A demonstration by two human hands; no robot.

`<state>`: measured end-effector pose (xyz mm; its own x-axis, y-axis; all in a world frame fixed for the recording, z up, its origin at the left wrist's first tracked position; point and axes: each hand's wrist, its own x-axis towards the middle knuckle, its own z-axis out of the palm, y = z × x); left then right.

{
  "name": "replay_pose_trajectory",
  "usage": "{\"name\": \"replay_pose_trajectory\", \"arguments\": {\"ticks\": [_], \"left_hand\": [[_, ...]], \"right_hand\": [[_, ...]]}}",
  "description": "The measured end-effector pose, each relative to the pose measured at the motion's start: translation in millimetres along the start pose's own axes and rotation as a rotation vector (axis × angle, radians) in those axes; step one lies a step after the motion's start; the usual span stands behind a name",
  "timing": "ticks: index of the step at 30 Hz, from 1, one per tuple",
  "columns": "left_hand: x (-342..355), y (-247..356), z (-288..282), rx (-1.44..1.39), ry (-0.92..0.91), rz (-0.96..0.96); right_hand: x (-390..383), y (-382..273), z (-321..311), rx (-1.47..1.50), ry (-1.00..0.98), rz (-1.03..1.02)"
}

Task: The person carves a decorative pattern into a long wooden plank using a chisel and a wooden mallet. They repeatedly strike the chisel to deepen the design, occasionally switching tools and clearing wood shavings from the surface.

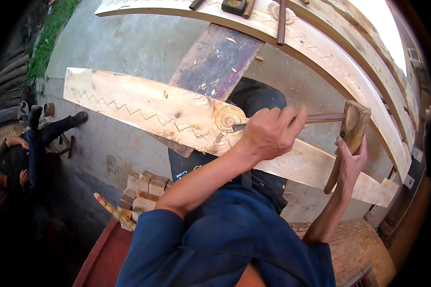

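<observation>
My left hand (275,134) is closed around a carving chisel, its dark blade (238,127) resting at the edge of a carved round spiral rosette (227,118). The rosette is cut into a long pale wooden board (143,106) that also bears a zigzag line. From my fist the chisel's brown handle (323,118) runs right, and its end appears to meet the wooden mallet (356,125). My right hand (352,158) grips that mallet just below its head; the mallet's handle hangs down past the palm.
A worn plank (215,60) with wood chips supports the board. Beyond it lie more long boards (321,50) with tools on top, including a brown rod-like handle (281,24). Wood blocks (146,189) are piled at lower left. Another person (21,158) sits at far left.
</observation>
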<state>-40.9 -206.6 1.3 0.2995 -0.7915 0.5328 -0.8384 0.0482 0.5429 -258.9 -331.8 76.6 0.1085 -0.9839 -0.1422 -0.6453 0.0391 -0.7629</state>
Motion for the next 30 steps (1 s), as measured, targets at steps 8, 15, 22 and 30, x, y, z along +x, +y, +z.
{"name": "replay_pose_trajectory", "arguments": {"ticks": [8,15,22,30], "left_hand": [[-4,-1,10,-0.146,-0.048,0.138],[2,-4,6,-0.139,-0.072,0.087],[3,-4,6,-0.162,-0.065,0.063],[4,-6,4,-0.172,-0.069,0.054]], "right_hand": [[-1,42,-9,0.168,-0.021,0.13],[-4,32,-7,0.101,0.007,0.143],[-5,27,-4,0.076,0.017,0.114],[-6,19,0,0.062,0.006,0.104]]}}
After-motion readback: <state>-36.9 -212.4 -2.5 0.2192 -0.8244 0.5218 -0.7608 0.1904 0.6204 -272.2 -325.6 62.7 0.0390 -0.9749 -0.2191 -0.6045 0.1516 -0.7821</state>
